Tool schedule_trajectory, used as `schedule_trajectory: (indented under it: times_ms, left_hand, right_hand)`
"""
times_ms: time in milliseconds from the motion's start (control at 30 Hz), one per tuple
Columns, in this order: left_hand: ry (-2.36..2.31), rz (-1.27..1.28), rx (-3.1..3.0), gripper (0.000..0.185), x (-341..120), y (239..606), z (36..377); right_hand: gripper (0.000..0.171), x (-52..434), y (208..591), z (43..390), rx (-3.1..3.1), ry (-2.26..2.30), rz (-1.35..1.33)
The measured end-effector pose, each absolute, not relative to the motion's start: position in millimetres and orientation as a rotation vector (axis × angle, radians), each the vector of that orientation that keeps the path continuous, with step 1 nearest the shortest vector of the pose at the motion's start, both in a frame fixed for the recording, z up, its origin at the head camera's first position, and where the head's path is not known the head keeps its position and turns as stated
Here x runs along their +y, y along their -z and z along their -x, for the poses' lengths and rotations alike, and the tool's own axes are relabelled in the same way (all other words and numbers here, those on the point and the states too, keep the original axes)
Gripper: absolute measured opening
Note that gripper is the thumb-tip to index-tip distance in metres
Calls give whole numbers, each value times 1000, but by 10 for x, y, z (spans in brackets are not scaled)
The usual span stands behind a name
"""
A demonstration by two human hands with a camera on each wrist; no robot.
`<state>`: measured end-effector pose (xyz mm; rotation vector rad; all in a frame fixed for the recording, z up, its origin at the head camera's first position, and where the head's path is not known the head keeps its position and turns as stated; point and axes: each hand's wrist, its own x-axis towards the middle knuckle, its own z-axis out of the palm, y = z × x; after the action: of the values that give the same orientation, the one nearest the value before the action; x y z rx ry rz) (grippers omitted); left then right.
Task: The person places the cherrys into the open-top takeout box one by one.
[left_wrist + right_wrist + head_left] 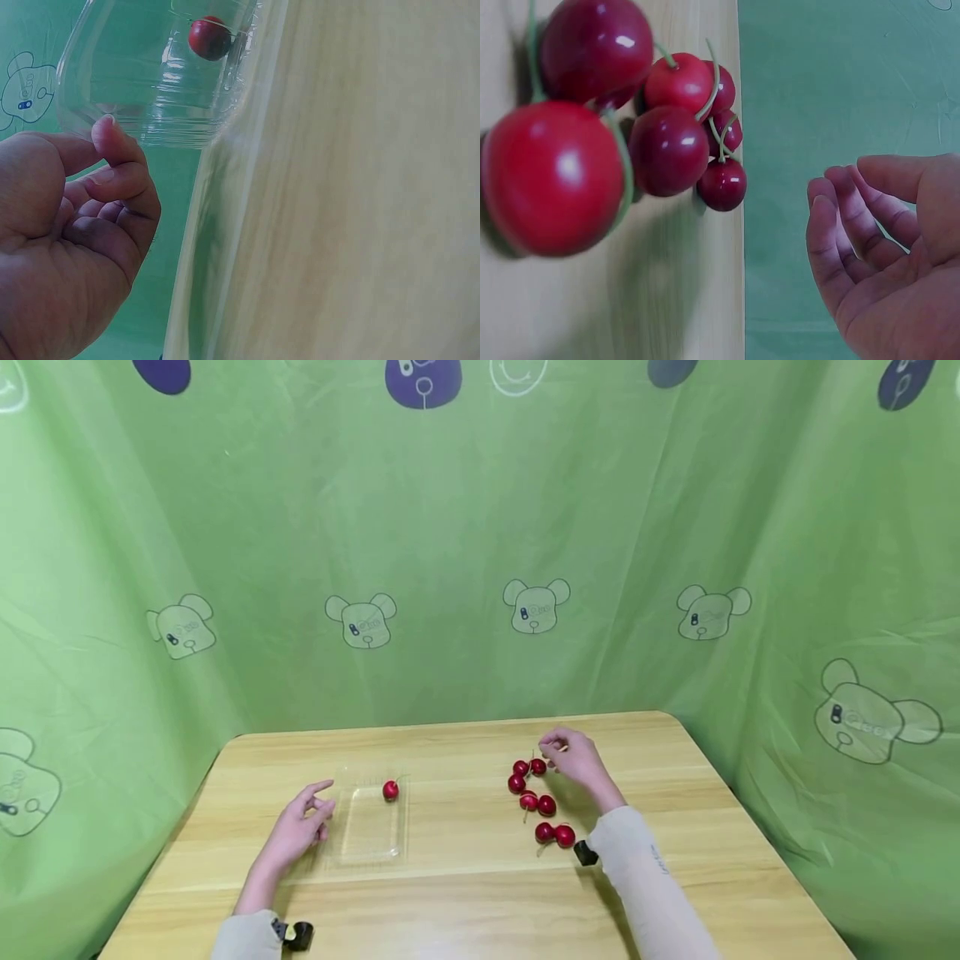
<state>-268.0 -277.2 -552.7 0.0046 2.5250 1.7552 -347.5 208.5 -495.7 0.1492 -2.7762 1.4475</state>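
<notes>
Clear, thin plastic forms the shallow rectangular tray (367,839), which lies just right of the left hand (300,827). That hand rests on the wooden table (465,902), fingers loosely curled and holding nothing. One round, glossy red cherry (390,790) sits in the tray's far corner, beyond the fingertips. Farther right, loose cherries (536,802) with thin green stems lie clustered just left of the right hand (576,758), whose fingers are relaxed and gripping nothing visible.

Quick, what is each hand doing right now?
Left hand: open, holding nothing, beside the clear tray.
Right hand: open, empty, by the cherries.
</notes>
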Motion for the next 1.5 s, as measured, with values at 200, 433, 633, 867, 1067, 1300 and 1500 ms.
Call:
schedule_trajectory:
  times_ms: [200,433,633,867,1067,1300,1500]
  left_hand:
    - [-1755,6,2536,52,-2780,5520,2701]
    - [-1759,10,2525,52,-2766,5520,2686]
    - [-1774,18,2523,51,-2761,5517,2702]
    - [-1752,6,2533,54,-2771,5532,2702]
    - [-1745,14,2537,54,-2786,5558,2682]
    - [-1756,25,2540,52,-2788,5569,2698]
    - [-1759,30,2539,51,-2782,5557,2703]
  right_hand:
    - [22,2155,4975,3440,-2782,-1445,-139]
    - [22,2246,5027,3509,-2813,-1399,-123]
    - [25,2275,5079,3689,-2862,-1286,-189]
    - [27,2263,5127,3824,-2910,-1251,-217]
    - [29,2240,5259,3937,-2966,-1304,-206]
    - [29,2196,5333,4026,-2996,-1285,-221]
    - [27,2170,5357,4045,-3015,-1239,-247]
